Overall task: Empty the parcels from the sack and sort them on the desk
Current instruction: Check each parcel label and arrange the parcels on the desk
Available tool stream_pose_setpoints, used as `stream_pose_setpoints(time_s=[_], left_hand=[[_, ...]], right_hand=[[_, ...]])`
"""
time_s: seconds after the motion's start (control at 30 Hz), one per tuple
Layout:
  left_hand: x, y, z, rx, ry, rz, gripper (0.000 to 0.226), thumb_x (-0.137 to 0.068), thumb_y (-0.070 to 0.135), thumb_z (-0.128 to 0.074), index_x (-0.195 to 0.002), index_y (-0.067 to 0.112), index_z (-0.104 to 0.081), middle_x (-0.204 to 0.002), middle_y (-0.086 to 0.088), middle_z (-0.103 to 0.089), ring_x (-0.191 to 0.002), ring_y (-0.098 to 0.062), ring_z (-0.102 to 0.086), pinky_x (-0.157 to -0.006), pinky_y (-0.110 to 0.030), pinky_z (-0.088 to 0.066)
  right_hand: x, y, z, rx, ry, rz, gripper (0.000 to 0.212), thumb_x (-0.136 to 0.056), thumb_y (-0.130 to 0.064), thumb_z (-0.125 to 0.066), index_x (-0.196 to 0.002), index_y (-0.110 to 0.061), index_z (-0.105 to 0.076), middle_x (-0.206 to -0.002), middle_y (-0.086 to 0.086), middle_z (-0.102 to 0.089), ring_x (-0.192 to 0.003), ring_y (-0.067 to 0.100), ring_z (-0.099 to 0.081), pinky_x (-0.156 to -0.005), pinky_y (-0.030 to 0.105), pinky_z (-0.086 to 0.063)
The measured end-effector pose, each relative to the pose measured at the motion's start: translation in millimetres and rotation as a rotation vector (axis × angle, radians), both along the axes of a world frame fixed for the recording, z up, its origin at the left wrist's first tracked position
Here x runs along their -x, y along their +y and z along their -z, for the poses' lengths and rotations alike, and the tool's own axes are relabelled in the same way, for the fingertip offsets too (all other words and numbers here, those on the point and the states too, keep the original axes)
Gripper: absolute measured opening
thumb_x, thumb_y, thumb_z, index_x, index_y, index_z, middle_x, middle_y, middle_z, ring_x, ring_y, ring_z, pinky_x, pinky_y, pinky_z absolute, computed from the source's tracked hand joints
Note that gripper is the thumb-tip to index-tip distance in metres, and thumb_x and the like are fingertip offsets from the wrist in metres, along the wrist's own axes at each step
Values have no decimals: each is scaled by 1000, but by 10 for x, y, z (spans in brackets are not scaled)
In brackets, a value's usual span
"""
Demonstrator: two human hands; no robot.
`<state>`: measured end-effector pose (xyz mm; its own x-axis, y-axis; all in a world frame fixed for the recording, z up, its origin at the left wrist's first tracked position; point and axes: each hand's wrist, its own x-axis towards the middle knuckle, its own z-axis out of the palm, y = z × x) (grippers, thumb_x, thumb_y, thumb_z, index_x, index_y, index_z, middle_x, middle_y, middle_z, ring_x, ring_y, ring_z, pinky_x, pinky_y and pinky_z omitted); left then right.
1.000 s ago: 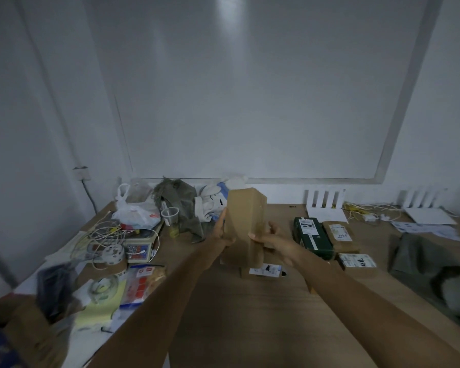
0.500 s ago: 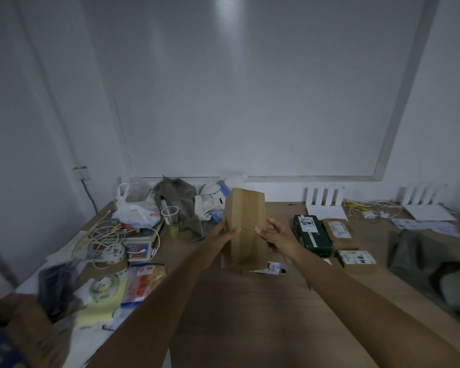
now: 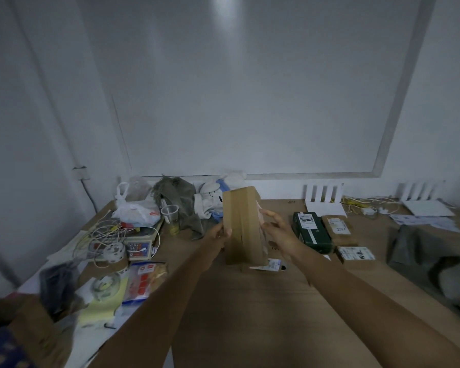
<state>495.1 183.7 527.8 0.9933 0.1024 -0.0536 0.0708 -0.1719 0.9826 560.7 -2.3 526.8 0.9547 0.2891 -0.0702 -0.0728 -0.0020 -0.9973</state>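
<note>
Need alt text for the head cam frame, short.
A person holds a tall brown cardboard parcel upright above a wooden desk, left hand gripping its left edge and right hand at its right side. A dark green parcel and labelled brown parcels lie to the right; cables, bags and clutter fill the left.

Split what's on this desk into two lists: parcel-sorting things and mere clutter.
Job:
tall brown cardboard parcel, held upright by left hand and right hand
dark green labelled box
flat brown labelled parcel
small white-labelled parcel

Lying about:
clear plastic cup
white plastic bag
tangled white cables
</note>
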Motion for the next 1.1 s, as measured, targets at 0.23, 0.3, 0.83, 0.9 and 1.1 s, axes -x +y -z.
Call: stream_pose_setpoints(time_s=[0.23, 0.3, 0.83, 0.9, 1.1], left_hand=[[-33, -36, 21, 49, -9, 47, 69, -96, 19, -50, -151, 23, -8, -151, -4, -30, -142, -27, -27, -108, -38, -32], [-80, -91, 25, -14, 38, 19, 87, -89, 35, -61, -151, 25, -2, -155, -4, -23, -142, -29, -27, -110, -40, -31], [-205, -231, 109, 170, -26, 29, 60, -86, 25, -65, -139, 25, -36, -129, -3, -60, -112, -19, -62, -96, -43, -51], [-184, -237, 109, 209, -39, 61, 45, -89, 27, -61, -132, 30, -47, -126, 0, -63, -110, -18, -63, -96, -43, -51], [-167, -389, 134, 165, -56, 112, 39, -95, 20, -52, -134, 24, -48, -123, 6, -63, -106, -6, -63, -82, -24, -56]], right_hand=[[-8, 16, 3, -74, 164, -70, 47, -84, -26, -72, -124, -10, -53, -98, 8, -73, -83, 19, -71, -67, 34, -57], [-13, 47, 23, -56, 134, -51, 45, -82, -26, -73, -121, -10, -55, -96, 6, -73, -80, 18, -71, -64, 31, -56], [-99, -70, 122, -154, 119, -26, 27, -99, -25, -49, -122, -19, -60, -112, 10, -70, -104, 27, -67, -92, 45, -53], [-92, -98, 124, -168, 135, -22, 27, -98, -26, -49, -122, -20, -60, -113, 11, -70, -106, 30, -66, -96, 49, -50], [-110, -279, 188, -184, 108, -23, 37, -97, -24, -52, -134, -26, -52, -118, 5, -69, -113, 26, -62, -100, 53, -46]])
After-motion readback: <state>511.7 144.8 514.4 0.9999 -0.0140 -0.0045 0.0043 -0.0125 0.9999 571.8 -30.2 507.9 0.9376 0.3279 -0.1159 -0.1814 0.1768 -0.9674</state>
